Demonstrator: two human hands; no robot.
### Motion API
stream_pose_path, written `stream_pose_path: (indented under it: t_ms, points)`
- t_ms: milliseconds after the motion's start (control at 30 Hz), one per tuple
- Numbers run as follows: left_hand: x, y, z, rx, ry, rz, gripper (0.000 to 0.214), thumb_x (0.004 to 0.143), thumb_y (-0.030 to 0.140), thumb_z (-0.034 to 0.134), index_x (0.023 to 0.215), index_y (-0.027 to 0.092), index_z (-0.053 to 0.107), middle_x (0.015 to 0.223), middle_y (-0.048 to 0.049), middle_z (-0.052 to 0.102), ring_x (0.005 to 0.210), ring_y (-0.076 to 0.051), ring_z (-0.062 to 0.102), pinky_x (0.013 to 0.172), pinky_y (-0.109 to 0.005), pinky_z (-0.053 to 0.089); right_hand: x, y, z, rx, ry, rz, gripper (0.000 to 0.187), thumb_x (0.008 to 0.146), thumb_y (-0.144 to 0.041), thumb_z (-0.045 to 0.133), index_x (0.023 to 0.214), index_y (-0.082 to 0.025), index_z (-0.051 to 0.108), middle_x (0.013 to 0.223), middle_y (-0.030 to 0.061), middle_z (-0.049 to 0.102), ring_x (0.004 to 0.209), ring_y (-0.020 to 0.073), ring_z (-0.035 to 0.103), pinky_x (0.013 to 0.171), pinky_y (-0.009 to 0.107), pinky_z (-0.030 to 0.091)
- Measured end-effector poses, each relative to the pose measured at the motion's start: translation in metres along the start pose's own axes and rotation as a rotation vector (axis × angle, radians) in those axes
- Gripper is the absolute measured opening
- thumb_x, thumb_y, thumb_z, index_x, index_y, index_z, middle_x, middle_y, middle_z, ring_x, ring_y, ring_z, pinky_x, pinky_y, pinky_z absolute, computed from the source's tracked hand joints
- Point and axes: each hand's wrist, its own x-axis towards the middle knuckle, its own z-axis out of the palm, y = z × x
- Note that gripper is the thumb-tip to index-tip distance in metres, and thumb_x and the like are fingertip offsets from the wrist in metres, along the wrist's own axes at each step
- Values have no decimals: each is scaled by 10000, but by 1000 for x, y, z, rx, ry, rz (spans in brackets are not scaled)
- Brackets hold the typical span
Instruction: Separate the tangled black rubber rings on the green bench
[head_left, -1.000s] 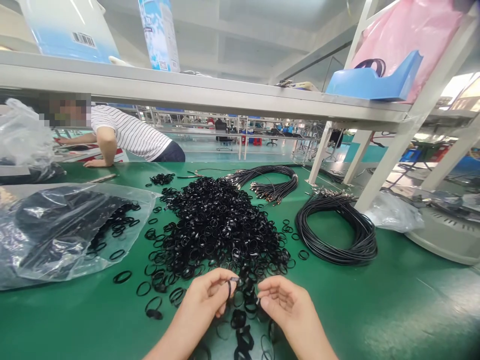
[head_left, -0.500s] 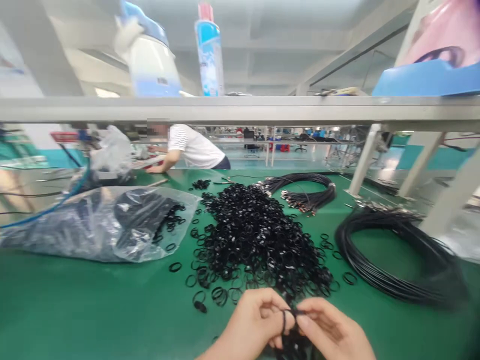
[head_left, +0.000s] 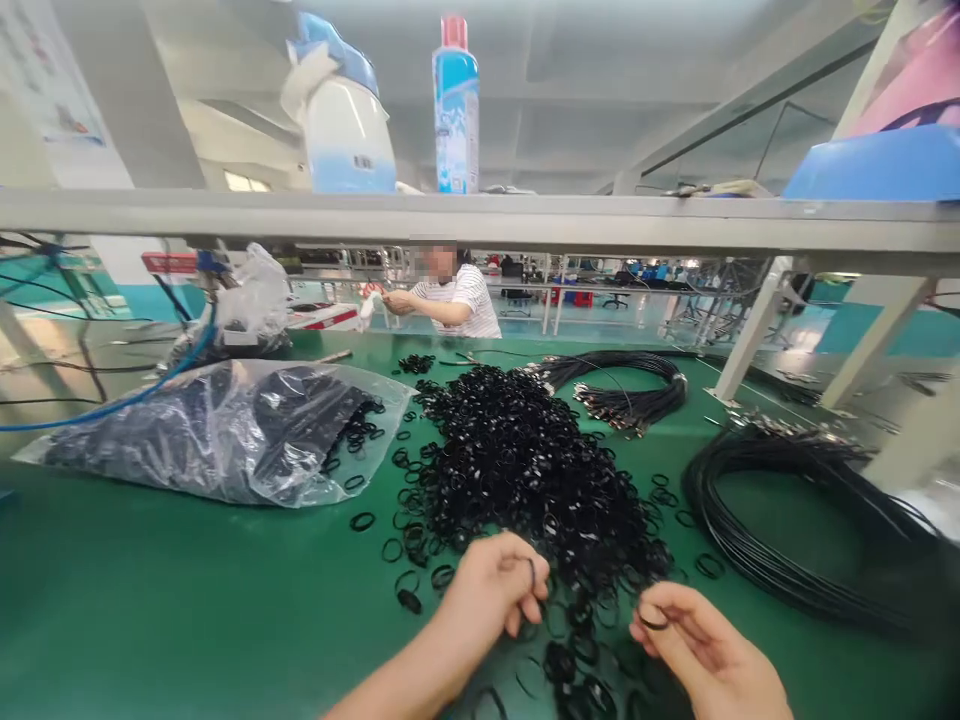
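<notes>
My left hand [head_left: 495, 585] is closed in a pinch on a thin black ring [head_left: 532, 572], just above the near edge of the ring pile. To the right, my right hand [head_left: 697, 640] pinches another black ring [head_left: 654, 625] between thumb and finger. The two hands are apart. Beyond them spreads a large heap of black rings [head_left: 525, 460], with loose ones scattered around its edges. More black rings [head_left: 581, 690] lie between and below my hands, partly cut off by the frame's bottom.
On the green table [head_left: 225, 600], a clear plastic bag [head_left: 225, 430] of black rings lies left. Coiled black cables [head_left: 780, 560] sit right, a smaller cable bundle [head_left: 637, 400] behind. A shelf beam [head_left: 480, 220] crosses above, carrying a spray can [head_left: 456, 120]. Another person [head_left: 472, 300] is beyond the table.
My hands, together half a second ago, have separated: the left moved up and left, the right to the right. The view shifted slightly, and the person beyond now appears more upright.
</notes>
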Motion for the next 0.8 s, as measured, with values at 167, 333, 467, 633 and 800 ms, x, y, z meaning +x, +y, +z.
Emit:
stream_pose_path:
  t_ms: [167,333,467,633,800]
  points:
    - [11,4,-23,154,15,93,167,750,219,548,877,181,651,842,-29,663,771,-163,579,648,-248,430,6,-5,-11,-366,15,-158,285,801,-179,466,1030,-230,629,1058,57,644,981,225,603,912,404,464]
    - [7,8,-27,512,4,257,480,735,58,457,1155,268,560,1202,-26,583,1144,-210,488,1004,-386,333,-8,-29,0,-578,-211,-360,287,858,-102,391,924,-243,632,1037,30,616,1027,186,530,902,342,432]
    - [1,14,-23,599,-35,334,414,776,73,455,1105,297,568,1283,-1,513,1217,-190,426,1051,-376,303,-23,-31,18,-718,-521,-428,209,747,-282,706,947,-262,647,939,14,635,893,216,535,773,330,438]
    - [-3,17,-18,694,-53,401,244,849,138,462,951,281,632,1153,3,578,1122,-184,484,981,-335,359,-18,-19,20,-638,-429,-378,162,810,-112,572,844,-235,671,847,12,662,805,187,553,733,302,416]
    - [-14,19,0,517,-253,299,264,892,190,447,1023,312,640,1024,34,644,952,-147,568,845,-253,422,-4,-16,9,-56,-271,63,83,760,-229,662,834,-208,692,780,13,682,696,154,592,644,247,445]
